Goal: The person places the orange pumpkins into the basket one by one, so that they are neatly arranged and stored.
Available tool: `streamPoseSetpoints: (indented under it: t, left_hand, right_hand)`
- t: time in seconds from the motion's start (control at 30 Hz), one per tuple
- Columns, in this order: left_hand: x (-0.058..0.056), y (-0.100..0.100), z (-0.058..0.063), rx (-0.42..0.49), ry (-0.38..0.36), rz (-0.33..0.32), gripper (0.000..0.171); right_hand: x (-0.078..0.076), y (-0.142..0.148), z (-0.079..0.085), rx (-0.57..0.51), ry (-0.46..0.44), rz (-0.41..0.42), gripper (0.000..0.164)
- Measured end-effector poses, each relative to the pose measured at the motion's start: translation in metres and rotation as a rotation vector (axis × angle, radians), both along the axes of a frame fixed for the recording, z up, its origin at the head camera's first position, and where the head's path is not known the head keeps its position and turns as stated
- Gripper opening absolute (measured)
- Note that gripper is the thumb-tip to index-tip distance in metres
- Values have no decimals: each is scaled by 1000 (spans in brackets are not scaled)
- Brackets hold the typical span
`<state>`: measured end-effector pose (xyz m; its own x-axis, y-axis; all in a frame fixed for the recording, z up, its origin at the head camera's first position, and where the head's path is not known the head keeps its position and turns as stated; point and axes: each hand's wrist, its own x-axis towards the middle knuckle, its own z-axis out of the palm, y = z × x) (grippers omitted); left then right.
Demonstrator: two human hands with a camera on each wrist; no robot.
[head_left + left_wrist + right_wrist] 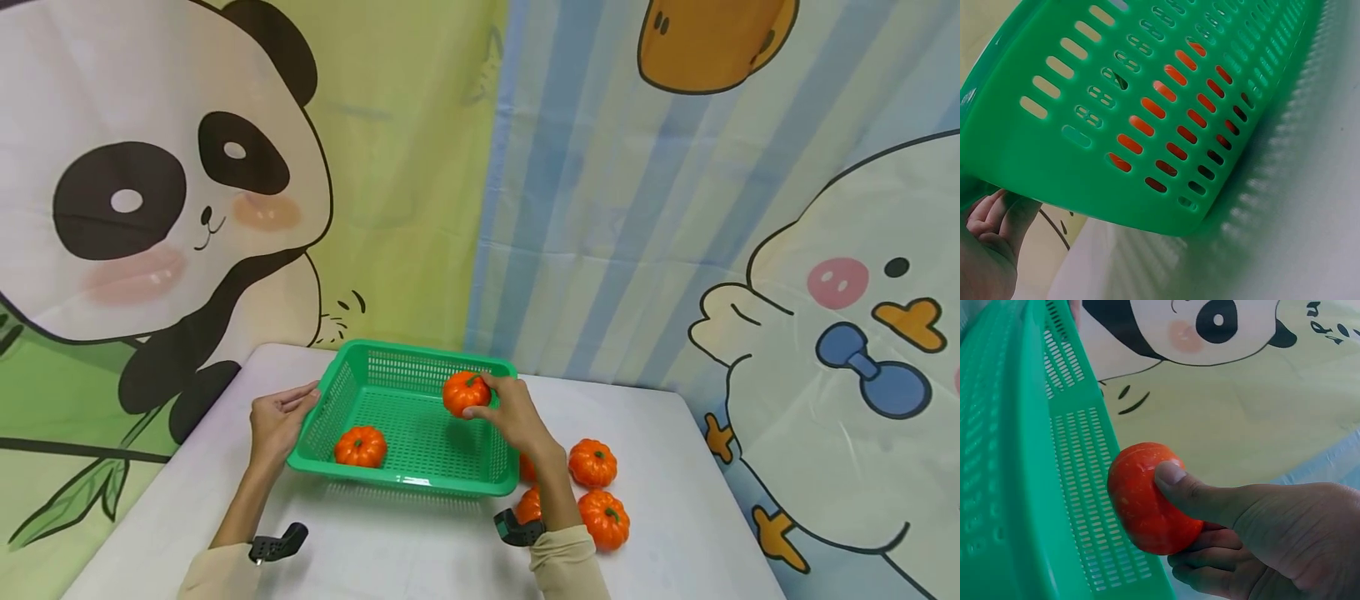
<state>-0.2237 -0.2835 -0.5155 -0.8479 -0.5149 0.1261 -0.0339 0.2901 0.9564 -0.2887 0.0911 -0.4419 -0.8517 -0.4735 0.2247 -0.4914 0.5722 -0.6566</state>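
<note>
sleeves (567, 563) low in view, and the right hand (517, 412) holds a pumpkin (462, 395), fingers (1210, 559) curled round it, over the right end of the basket (465, 486)! the left hand (277, 423) pinches the rim (302, 437). another pumpkin (361, 447) sits inside; four more pumpkins (592, 462) lie on the worktop (660, 450). this looks like the placing step: the next move calls for lowering, then loosening those fingers.

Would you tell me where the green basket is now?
In the head view, the green basket is in the lower middle, its left end held by the left hand.
</note>
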Motion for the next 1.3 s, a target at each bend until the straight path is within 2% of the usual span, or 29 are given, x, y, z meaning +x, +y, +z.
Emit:
streamPoseSetpoints:
  t: [0.4,0.6,0.83,1.3]
  left_hand:
    - [-1,0,-1,13,11,-3,40]
    - [-1,0,-1,24,25,-17,40]
    - [0,1,-2,42,66,-40,39]
    - [-1,-2,-4,7,53,-30,38]
  right_hand:
    - [0,-21,-1,-5,8,99,65]
    - [0,-37,-3,54,19,109,72]
    - [1,-50,-5,93,27,116,73]
    - [-4,-75,-10,106,41,171,69]
